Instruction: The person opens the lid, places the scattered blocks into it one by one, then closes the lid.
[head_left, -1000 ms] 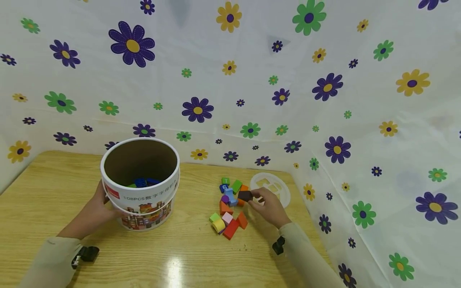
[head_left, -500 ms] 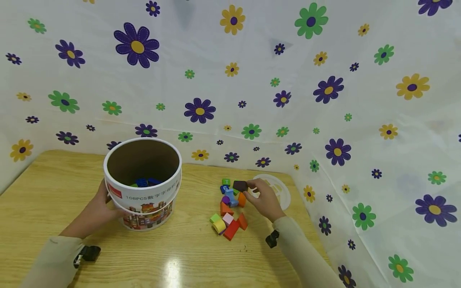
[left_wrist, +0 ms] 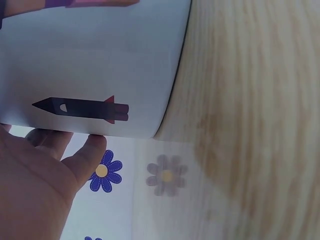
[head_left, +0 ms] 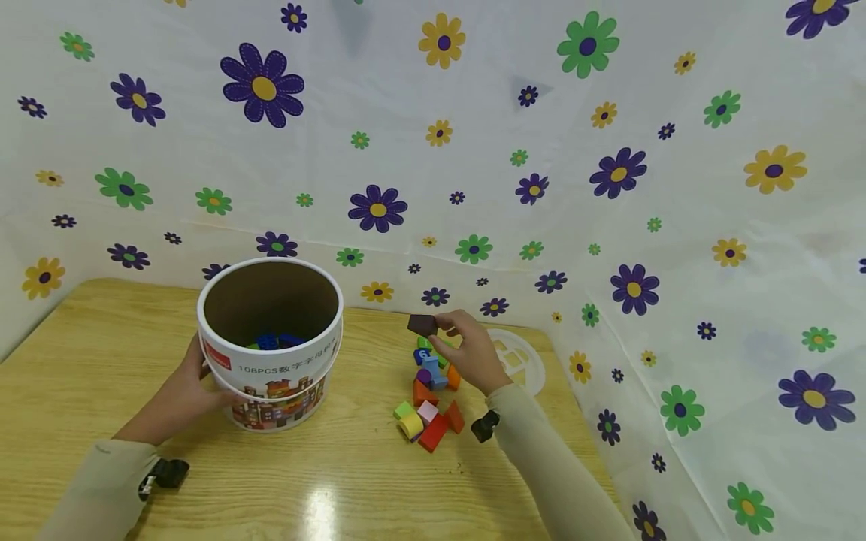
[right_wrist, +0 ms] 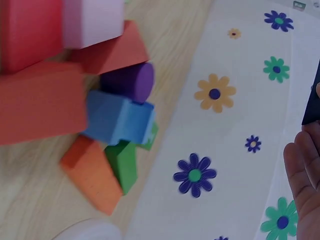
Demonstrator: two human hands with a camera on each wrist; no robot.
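Observation:
A white bucket [head_left: 271,376] with printed castle pictures and a wire handle stands at left on the table. My left hand [head_left: 186,391] holds its left side, thumb towards the front; in the left wrist view the fingertips [left_wrist: 95,145] touch the bucket wall [left_wrist: 90,60]. My right hand [head_left: 471,352] pinches a dark brown, tapered block [head_left: 422,324] above the back of the block pile. At the right wrist view's edge, only part of that dark block [right_wrist: 313,102] and some fingers show. Blue blocks [head_left: 274,342] lie inside the bucket.
Loose blocks lie right of the bucket: a light blue one [head_left: 434,373], a purple cylinder [head_left: 422,376], a red one [head_left: 433,433], a yellow one [head_left: 410,426] and others. Behind the right hand is a white lid with cutouts [head_left: 537,368]. Flowered cloth [head_left: 379,98] borders the table.
My right hand has lifted the dark block off the pile and carried it up and to the left. The left hand stays at the bucket.

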